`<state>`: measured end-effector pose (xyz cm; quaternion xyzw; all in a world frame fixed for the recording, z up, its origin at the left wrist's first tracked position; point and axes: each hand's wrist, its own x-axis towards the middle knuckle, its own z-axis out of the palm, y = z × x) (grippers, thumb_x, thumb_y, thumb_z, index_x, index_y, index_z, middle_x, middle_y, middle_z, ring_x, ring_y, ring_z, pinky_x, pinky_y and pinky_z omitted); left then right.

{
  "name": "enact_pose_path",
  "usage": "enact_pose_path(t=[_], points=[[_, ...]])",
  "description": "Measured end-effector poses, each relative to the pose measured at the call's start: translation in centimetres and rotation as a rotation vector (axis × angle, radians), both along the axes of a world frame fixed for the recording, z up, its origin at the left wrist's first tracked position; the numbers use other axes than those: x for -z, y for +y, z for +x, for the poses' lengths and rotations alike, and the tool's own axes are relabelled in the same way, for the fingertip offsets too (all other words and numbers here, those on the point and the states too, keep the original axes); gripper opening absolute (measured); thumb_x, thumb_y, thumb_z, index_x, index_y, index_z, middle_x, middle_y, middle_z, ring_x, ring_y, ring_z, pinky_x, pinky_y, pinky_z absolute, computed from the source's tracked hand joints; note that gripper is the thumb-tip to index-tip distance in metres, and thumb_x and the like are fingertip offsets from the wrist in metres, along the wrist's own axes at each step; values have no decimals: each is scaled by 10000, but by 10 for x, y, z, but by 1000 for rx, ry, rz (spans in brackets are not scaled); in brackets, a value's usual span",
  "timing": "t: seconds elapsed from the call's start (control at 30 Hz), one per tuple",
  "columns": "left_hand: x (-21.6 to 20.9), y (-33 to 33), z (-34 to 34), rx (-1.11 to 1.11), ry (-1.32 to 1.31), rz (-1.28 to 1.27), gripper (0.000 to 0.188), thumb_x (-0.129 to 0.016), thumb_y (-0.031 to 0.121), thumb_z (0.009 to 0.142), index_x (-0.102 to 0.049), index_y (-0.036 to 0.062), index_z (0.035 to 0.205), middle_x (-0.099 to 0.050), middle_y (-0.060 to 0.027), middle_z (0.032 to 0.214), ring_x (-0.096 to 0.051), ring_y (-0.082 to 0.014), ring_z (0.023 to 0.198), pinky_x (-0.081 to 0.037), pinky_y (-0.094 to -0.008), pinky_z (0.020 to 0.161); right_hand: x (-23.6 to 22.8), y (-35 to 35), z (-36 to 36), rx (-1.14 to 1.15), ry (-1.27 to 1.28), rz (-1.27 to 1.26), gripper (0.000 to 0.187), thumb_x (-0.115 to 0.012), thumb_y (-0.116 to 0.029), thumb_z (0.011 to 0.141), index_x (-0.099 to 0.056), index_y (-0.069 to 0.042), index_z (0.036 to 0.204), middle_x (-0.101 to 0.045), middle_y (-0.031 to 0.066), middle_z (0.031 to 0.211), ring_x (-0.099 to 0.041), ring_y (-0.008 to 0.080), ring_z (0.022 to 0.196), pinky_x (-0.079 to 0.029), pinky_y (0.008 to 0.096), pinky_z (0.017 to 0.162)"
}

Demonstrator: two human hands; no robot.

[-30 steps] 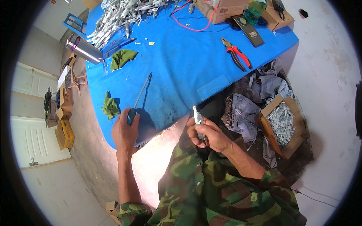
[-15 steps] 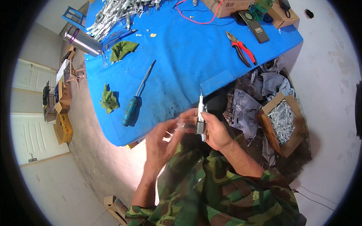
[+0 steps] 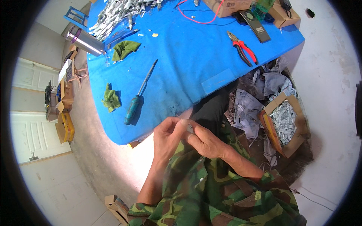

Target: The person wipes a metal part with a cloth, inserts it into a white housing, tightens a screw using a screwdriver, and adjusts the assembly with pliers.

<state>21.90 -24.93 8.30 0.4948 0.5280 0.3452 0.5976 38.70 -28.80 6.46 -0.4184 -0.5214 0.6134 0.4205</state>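
My left hand [image 3: 166,136] and my right hand [image 3: 206,142] meet just off the table's front edge, above my lap. Both are closed, fingertips pinched together around a slim white-and-grey part [image 3: 190,129]. Fingers cover most of it; only a small pale piece shows between them, and a thin tip pokes out above the left fingers. On the blue table cover [image 3: 181,67], a teal-handled screwdriver [image 3: 132,109] lies nearest my left hand. A crumpled green cloth [image 3: 111,98] rests left of it, and another green cloth [image 3: 125,50] farther back.
Pliers with red-and-black handles [image 3: 243,49] lie at the right. A heap of slim white-and-grey parts [image 3: 118,15] covers the far left, beside a steel flask [image 3: 86,42]. An open carton [image 3: 298,141] full of similar pieces and grey plastic bags [image 3: 247,113] sit below right.
My left hand has come in against my right, and both now close round the part. The part, held upright in my right hand before, has moved lower and left and is mostly hidden.
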Motion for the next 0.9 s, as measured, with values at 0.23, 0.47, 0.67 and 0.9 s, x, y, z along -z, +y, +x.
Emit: enact_pose_path(t=[0.23,0.47,0.67,0.9], points=[[11,0,-3,14,47,77,301,-680,271,1059,-699,3,924,-667,6,781,-609,-67,675,-469,-220,601,4,-8,-6,213,-244,124,317,-568,-217,1058,-584,2,1287,-678,218,1086,-667,396,966,-535,428,850],[4,-9,11,-72,155,185,281,-664,223,1064,-669,-14,913,-668,-8,769,-587,-64,663,-470,-225,609,24,-11,-14,346,-247,132,295,-514,-240,1121,-583,41,1181,-682,161,906,-667,255,790,-537,385,726],[3,-11,14,-73,182,264,261,-670,182,1052,-654,-31,902,-681,-29,762,-592,-63,655,-471,-224,593,14,-10,-13,323,-80,-38,274,-513,-239,1113,-611,12,1157,-662,167,861,-653,295,746,-510,394,696],[5,-18,15,-83,361,408,238,-682,127,1026,-635,-42,865,-689,-47,740,-587,-66,626,-449,-237,544,21,-14,-15,289,53,-159,325,-456,-284,1143,-613,0,1136,-584,40,790,-544,127,698,-472,324,654]])
